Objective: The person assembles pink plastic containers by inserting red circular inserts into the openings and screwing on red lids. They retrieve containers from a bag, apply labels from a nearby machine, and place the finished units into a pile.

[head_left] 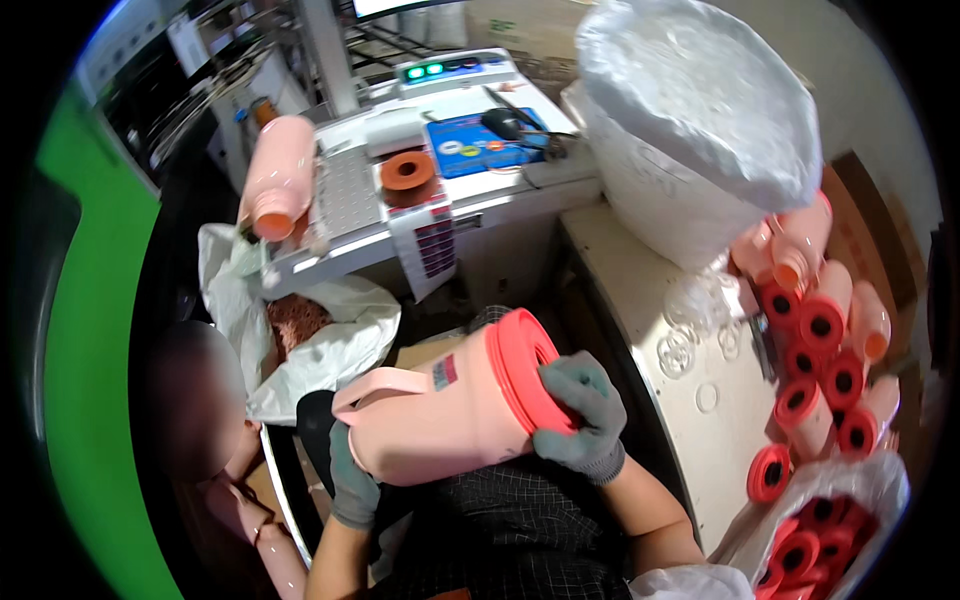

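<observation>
While both gloved hands' fingers clamp it, the pink jug (440,420) lies sideways, red lid (528,365) pointing right.

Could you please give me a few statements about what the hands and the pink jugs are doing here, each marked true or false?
1. Both hands wear grey gloves. True: the left hand and the right hand are both gloved.
2. The pink jug stands upright on the white counter. False: it is held on its side between the two hands, above the lap.
3. The right hand is at the red lid of the jug. True.
4. The left hand rests on the white machine. False: it grips the jug's base end.
5. More jugs with red lids are piled at the right. True.
</observation>
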`<action>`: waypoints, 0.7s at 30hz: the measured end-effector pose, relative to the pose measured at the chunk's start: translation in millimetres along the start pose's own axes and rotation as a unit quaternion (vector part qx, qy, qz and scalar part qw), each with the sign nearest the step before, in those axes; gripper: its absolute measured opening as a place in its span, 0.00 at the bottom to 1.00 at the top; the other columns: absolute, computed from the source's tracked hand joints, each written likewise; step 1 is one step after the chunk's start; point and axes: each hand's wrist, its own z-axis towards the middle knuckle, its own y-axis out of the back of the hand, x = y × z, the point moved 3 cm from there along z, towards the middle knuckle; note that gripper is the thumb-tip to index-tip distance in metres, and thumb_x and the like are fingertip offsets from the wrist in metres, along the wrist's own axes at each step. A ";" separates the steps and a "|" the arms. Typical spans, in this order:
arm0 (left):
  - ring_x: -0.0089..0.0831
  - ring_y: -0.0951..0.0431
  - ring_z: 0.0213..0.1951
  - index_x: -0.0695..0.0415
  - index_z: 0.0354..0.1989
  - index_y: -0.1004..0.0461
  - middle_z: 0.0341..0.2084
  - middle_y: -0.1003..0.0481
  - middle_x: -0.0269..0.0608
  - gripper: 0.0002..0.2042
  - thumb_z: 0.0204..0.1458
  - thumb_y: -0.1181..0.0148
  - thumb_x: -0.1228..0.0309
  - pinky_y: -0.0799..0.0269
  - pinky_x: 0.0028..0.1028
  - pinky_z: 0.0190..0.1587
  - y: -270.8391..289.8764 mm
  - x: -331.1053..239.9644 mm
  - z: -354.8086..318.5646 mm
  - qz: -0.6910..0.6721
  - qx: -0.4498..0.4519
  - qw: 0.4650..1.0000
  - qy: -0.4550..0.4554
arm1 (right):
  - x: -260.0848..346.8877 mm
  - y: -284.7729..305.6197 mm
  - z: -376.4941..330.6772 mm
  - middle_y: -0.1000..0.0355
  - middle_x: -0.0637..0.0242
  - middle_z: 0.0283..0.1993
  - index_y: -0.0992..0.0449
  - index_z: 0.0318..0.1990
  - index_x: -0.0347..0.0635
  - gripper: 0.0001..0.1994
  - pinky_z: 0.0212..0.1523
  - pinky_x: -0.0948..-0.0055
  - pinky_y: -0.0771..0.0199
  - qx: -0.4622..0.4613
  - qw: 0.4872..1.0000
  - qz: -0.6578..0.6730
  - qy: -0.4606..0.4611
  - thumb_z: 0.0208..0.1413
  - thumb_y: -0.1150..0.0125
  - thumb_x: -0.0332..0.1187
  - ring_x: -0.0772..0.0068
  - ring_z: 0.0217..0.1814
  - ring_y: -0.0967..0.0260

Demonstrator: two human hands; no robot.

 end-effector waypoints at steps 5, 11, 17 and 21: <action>0.47 0.24 0.57 0.59 0.62 0.31 0.56 0.26 0.51 0.35 0.45 0.22 0.63 0.28 0.39 0.60 4.0 -6.9 -9.1 0.133 0.080 0.988 -0.013 | 4.7 1.0 -13.7 0.26 0.62 0.40 0.19 0.56 0.37 0.33 0.42 0.66 0.27 0.073 0.997 -0.023 0.018 0.39 0.17 0.38 0.63 0.40 0.29; 0.34 0.24 0.51 0.58 0.51 0.30 0.50 0.25 0.43 0.26 0.47 0.24 0.64 0.27 0.36 0.54 6.1 -2.6 -13.0 0.031 0.012 0.998 0.049 | 3.1 0.3 -24.2 0.27 0.61 0.41 0.21 0.58 0.35 0.31 0.40 0.68 0.28 0.013 1.000 -0.015 -0.019 0.44 0.20 0.37 0.66 0.39 0.30; 0.28 0.25 0.50 0.59 0.50 0.31 0.47 0.26 0.36 0.15 0.69 0.56 0.60 0.29 0.32 0.55 10.8 -11.9 -7.2 -0.109 -0.165 0.974 0.108 | 4.1 5.6 -23.9 0.26 0.59 0.52 0.30 0.64 0.28 0.30 0.56 0.69 0.28 -0.101 0.967 0.085 -0.217 0.62 0.34 0.43 0.71 0.53 0.28; 0.29 0.26 0.45 0.60 0.48 0.29 0.41 0.27 0.37 0.15 0.66 0.53 0.60 0.30 0.31 0.53 3.8 -35.9 2.6 0.070 -0.155 0.984 -0.054 | 6.2 16.1 -36.6 0.26 0.54 0.59 0.35 0.68 0.28 0.32 0.62 0.65 0.28 -0.124 0.970 0.063 -0.201 0.65 0.38 0.43 0.67 0.59 0.28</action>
